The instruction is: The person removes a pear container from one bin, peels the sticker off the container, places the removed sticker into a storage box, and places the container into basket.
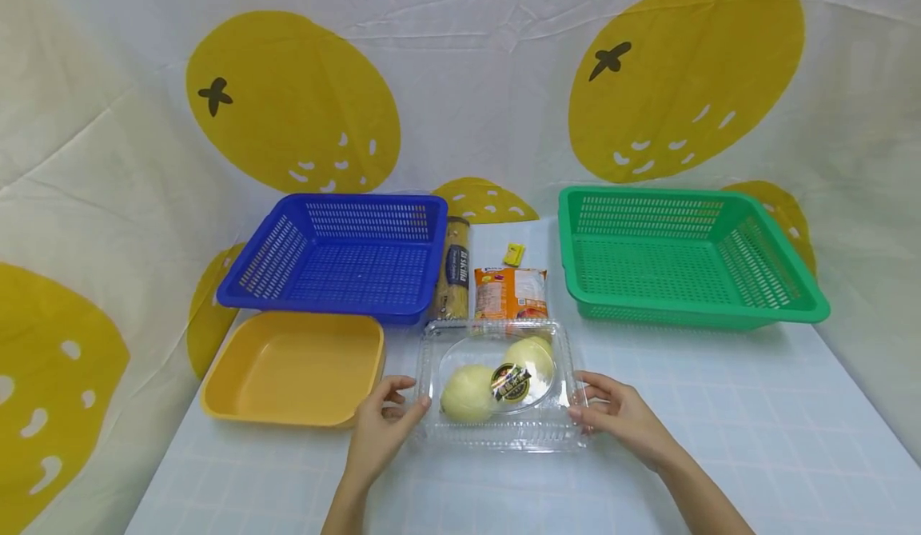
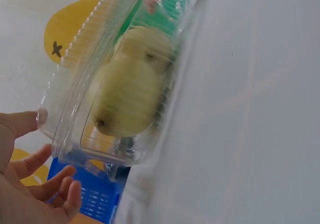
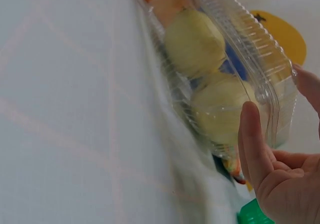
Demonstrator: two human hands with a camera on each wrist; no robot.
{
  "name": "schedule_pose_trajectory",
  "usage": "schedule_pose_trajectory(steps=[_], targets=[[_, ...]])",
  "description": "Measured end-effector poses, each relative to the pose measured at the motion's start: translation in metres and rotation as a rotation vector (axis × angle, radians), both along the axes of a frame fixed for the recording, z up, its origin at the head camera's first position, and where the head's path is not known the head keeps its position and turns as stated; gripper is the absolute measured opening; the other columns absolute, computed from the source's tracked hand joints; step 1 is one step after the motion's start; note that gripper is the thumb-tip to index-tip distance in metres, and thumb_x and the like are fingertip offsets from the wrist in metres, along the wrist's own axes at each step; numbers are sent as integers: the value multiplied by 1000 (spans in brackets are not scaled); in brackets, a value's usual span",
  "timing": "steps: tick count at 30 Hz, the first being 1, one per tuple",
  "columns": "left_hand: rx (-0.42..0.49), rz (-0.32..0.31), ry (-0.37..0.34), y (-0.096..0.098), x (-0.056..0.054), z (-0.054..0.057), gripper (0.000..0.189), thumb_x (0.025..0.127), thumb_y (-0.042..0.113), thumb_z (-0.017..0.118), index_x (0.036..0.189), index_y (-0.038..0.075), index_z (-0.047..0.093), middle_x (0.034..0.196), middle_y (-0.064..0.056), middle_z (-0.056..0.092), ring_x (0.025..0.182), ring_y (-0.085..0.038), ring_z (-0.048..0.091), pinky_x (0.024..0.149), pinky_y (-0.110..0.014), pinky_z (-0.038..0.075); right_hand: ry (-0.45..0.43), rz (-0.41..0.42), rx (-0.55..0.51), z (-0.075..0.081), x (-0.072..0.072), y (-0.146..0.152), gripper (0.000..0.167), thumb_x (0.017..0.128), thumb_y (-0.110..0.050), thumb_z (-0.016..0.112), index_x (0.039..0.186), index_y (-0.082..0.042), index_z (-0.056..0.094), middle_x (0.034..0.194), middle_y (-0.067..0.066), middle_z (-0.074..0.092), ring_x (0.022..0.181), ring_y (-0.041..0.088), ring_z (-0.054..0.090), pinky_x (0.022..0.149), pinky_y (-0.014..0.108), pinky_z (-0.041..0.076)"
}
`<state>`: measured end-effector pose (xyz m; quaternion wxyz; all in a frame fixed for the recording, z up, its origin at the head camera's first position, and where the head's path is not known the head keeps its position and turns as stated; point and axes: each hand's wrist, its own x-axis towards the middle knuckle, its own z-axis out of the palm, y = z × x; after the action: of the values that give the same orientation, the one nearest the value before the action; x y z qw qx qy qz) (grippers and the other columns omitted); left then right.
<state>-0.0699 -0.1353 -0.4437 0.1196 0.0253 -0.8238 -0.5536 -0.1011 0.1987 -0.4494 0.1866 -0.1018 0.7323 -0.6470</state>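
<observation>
A clear plastic clamshell box (image 1: 504, 437) with a ribbed rim is held between both hands in the head view. Two round pale yellow fruits (image 1: 466, 395) lie inside, under a lid with a dark and gold label (image 1: 510, 384). My left hand (image 1: 380, 431) pinches the box's left edge, thumb on the rim and the index finger lower down, the other fingers loosely bent. On the opposite side, my right hand (image 1: 624, 421) grips the right edge between thumb and fingers. Both wrist views show the fruits through the box's side wall.
Behind the box lie an orange packet (image 1: 496, 291), a pasta pack (image 1: 456, 279) and a small yellow sachet (image 1: 514, 254). A blue basket (image 1: 360, 309) and a yellow tub (image 1: 288, 417) stand left, a green basket (image 1: 691, 311) back right. Patterned cloth (image 1: 475, 79) hangs behind.
</observation>
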Motion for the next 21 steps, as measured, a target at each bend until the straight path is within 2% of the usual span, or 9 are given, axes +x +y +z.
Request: schedule_pose_trajectory(steps=[3,5,6,8,11,15,18,21], targets=[[-96,52,162,4,-8,4,26,74,6,78,98,3,68,93,-11,66,80,-22,52,67,-30,48,-6,-6,-2,0,0,0,67,85,-7,66,135,19,30,99,12,55,77,15,65,66,32,57],[-105,63,266,8,-14,7,24,72,0,78,95,3,69,89,-11,67,77,-21,54,64,-29,46,-10,-9,0,-1,0,0,66,86,-7,66,135,19,30,100,12,55,78,13,65,66,32,57],[-99,49,310,11,-18,9,23,72,-2,77,93,2,70,86,-11,68,75,-19,54,62,-29,45,-10,-9,3,-1,0,0,67,86,-7,66,135,19,30,100,12,55,78,13,65,67,32,57],[-64,-24,356,15,-25,13,21,72,-7,75,91,-2,70,82,-11,69,72,-17,56,59,-27,45,-12,-10,6,-1,0,0,67,86,-8,66,135,18,30,100,13,55,79,12,65,67,32,57],[2,-175,322,20,-34,18,21,74,-11,71,94,-7,67,81,-14,68,71,-16,59,58,-25,50,-15,-6,5,0,-1,0,67,86,-8,66,136,17,30,101,13,55,80,12,66,67,32,57],[68,-351,161,26,-41,26,24,80,-6,69,103,-9,64,90,-19,68,80,-18,63,69,-26,54,-20,-1,-6,-1,-1,1,67,86,-7,65,137,17,29,102,13,54,79,13,66,68,33,57],[67,-475,59,31,-45,29,30,83,3,70,110,-7,63,97,-20,67,85,-20,64,74,-27,55,-22,4,-16,-1,-1,1,68,86,-7,65,137,17,28,102,13,53,79,14,66,69,34,57],[17,-566,15,38,-50,30,36,83,7,71,114,-7,61,99,-19,67,83,-20,65,74,-26,55,-24,3,-21,-1,0,1,68,86,-7,65,137,18,28,102,14,53,78,13,65,69,34,57]])
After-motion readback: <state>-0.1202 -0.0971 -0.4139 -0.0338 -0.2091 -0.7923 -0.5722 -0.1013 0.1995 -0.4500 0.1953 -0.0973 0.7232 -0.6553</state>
